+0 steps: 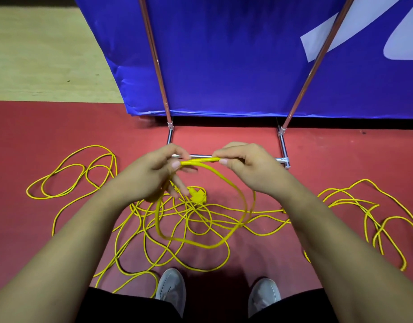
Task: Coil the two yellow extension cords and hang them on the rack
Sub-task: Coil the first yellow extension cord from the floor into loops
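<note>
My left hand (154, 173) and my right hand (247, 166) both pinch a yellow extension cord, holding a short taut stretch (198, 161) between them at chest height. A loop of that cord (191, 241) hangs below my hands. More yellow cord (68, 180) lies tangled on the red floor, spreading left, centre and right (375, 220). A yellow plug (197, 196) lies in the tangle under my hands. The metal rack (282, 145) stands just beyond my hands, its base bars on the floor and two poles rising up.
A blue banner (224, 54) hangs behind the rack poles. My two grey shoes (171, 287) stand at the near edge of the tangle. Pale wooden floor (37, 54) begins at the far left, beyond the red mat.
</note>
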